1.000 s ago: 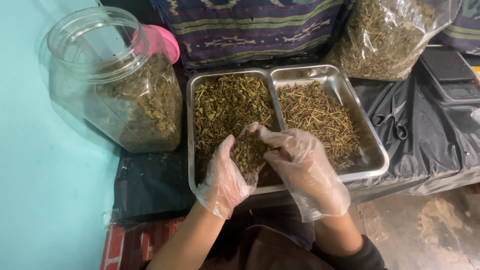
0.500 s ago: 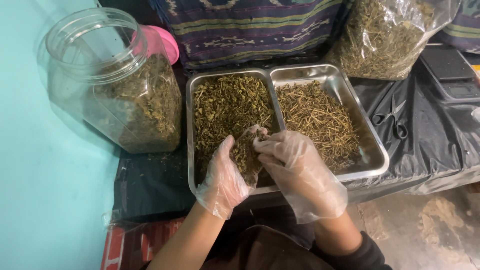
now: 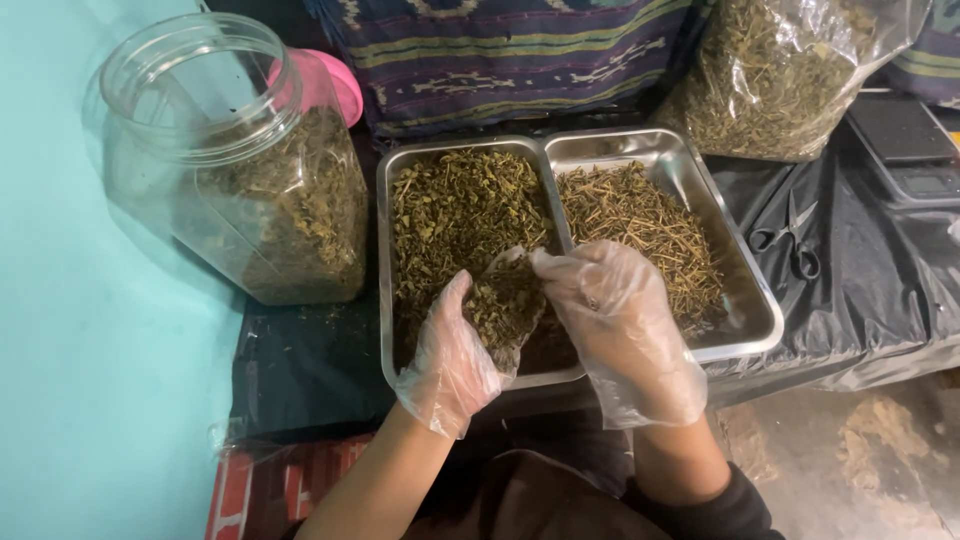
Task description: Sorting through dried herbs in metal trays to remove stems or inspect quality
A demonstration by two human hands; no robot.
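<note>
Herbs in hand: clump of dried green leaves [image 3: 505, 305] cupped over the near end of the tray's left compartment.
Left hand [image 3: 455, 350]: in a clear plastic glove, palm up, fingers curled loosely under the clump, holding it.
Right hand [image 3: 620, 320]: gloved the same way, fingers bent, fingertips [image 3: 545, 265] pinching at the top of the clump.
Tray [image 3: 760, 320]: steel, two compartments, on the black-covered table at its near edge.
Left compartment: loose green leaves [image 3: 450, 210].
Right compartment: pale dry stems [image 3: 640, 220].
Jar [image 3: 230, 160]: big clear plastic one, open, partly full of the same herb, at the table's left end, beside the tray.
Pink lid [image 3: 335, 85]: behind the jar.
Bag [image 3: 780, 70]: clear, full of herb, at the far right corner.
Scissors [image 3: 790, 235]: black-handled, right of the tray.
Scale [image 3: 905, 145]: dark, at the right edge.
</note>
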